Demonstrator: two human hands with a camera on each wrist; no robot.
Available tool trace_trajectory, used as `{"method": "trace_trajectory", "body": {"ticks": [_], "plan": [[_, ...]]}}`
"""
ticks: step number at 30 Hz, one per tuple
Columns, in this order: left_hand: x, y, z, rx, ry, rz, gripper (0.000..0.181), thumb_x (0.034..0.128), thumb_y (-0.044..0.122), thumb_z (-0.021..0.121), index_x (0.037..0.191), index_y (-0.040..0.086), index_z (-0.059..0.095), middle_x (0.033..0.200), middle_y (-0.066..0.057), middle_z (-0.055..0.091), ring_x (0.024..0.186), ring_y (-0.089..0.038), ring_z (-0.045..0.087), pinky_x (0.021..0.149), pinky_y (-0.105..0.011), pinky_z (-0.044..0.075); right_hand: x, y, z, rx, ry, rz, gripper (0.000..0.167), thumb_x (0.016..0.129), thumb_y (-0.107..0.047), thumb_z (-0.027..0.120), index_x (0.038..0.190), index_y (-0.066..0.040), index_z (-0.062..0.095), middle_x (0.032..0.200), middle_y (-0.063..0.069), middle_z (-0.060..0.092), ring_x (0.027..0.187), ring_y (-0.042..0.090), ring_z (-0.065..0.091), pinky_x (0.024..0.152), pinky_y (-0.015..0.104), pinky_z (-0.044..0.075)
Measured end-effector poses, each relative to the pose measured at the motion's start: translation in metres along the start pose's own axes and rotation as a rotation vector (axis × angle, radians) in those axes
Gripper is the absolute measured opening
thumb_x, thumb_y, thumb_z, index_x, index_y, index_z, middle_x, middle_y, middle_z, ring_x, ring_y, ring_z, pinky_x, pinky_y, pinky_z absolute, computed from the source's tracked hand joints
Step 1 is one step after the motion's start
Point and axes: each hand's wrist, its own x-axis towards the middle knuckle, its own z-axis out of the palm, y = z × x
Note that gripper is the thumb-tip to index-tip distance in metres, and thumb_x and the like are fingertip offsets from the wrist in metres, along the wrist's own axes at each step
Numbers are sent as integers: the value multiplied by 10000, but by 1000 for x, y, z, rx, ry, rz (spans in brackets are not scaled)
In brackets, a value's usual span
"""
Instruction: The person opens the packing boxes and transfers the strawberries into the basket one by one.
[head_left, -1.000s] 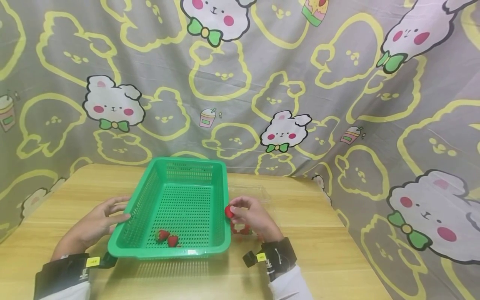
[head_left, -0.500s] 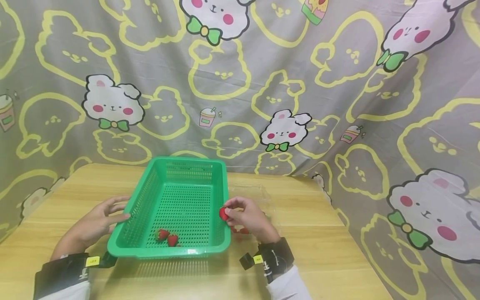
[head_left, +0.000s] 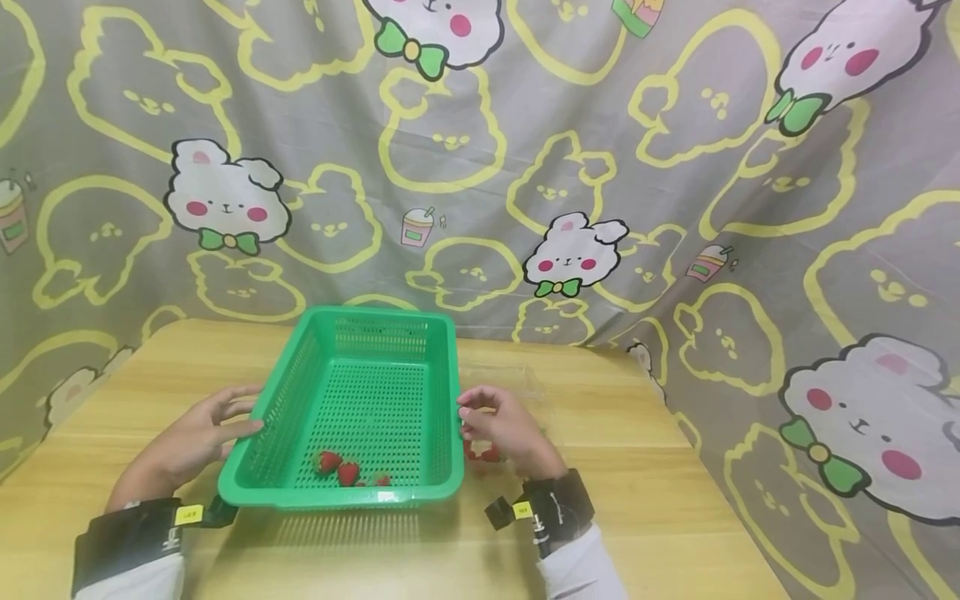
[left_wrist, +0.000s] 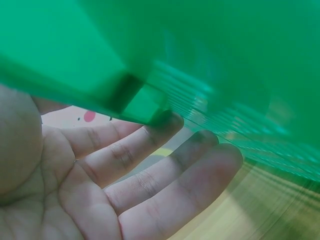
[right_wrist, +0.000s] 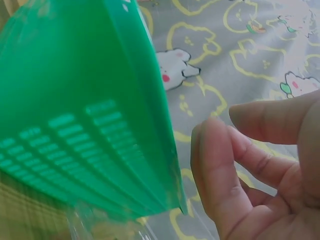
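A green plastic basket [head_left: 375, 417] with slotted walls stands on the table. My left hand [head_left: 191, 437] holds its left rim, thumb over the edge; in the left wrist view the fingers [left_wrist: 170, 185] reach under the rim to the wall. Inside, near the front wall, lie a strawberry [head_left: 327, 462], a second strawberry [head_left: 348, 473] and a partly hidden strawberry [head_left: 382, 481]. My right hand [head_left: 506, 429] is just outside the right rim, holding nothing. The right wrist view shows its thumb and loosely bent fingers [right_wrist: 217, 165] apart from the basket.
A clear plastic box [head_left: 517, 379] stands right of the basket, partly behind my right hand, with red strawberries [head_left: 483, 452] in it. A patterned curtain [head_left: 465, 167] hangs behind the wooden table [head_left: 622, 483].
My right hand moved a strawberry over the right rim and let it go; another strawberry now lies at the basket's front. The hand has drawn back to the right. My left hand keeps its hold.
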Motion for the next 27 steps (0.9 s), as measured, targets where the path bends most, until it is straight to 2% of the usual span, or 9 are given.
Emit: {"method": "trace_trajectory", "body": {"ticks": [5,7,10,12,13,17,20,23,27], "plan": [[1,0,0,6,-2,3,665,1005,148,535,1486,-70,131,1474,-362,196,1276,-527,312,908,-686,389,3,5,-10,-77,57,-25,259,943,-112,628,1156,32,595,1155,211,587,840,228,660,795,350,553],[1,1,-1,-4,1,7,653,1005,137,533,1483,-72,139,1470,-360,202,1252,-485,366,901,-625,439,4,8,-14,-123,89,-17,243,943,-110,624,1150,16,601,1158,202,591,864,240,662,806,353,550],[2,1,-2,-15,5,13,645,1006,134,532,1479,-74,146,1465,-359,201,1202,-379,446,864,-505,500,5,13,-19,-217,129,6,188,931,-103,629,1092,-5,624,1089,157,628,876,277,659,781,367,547],[2,2,-2,-22,7,15,646,1004,135,535,1479,-74,149,1464,-358,200,1187,-352,463,844,-459,509,7,17,-22,-310,148,15,150,918,-91,644,1040,-4,637,1018,115,650,849,279,655,735,369,540],[2,2,-2,-21,7,15,649,1004,136,536,1479,-75,147,1463,-360,198,1191,-361,458,844,-461,508,7,19,-23,-356,156,29,129,912,-89,651,1015,-11,643,987,94,655,830,275,651,716,365,531],[1,0,-2,-14,3,11,657,1003,132,536,1479,-81,135,1468,-364,193,1262,-493,339,902,-613,443,8,29,-27,-534,180,65,63,891,-67,674,928,-25,645,859,56,638,734,199,597,630,329,498],[2,-1,-2,-10,-1,6,663,1000,129,540,1478,-82,131,1473,-367,187,1291,-534,271,913,-698,374,8,35,-28,-582,182,113,41,866,-16,669,882,-24,632,788,76,621,656,195,561,558,318,478],[2,-3,-2,-10,1,4,666,997,128,546,1478,-80,135,1472,-366,193,1288,-533,282,919,-694,374,9,41,-29,-618,165,140,68,812,28,669,858,-16,642,769,85,624,637,210,561,540,322,483],[3,-4,-2,-8,0,10,665,997,133,548,1481,-77,142,1470,-363,203,1276,-507,315,909,-664,408,10,48,-28,-712,128,147,97,766,-8,696,853,-40,666,808,57,629,702,213,561,609,337,492]]}}
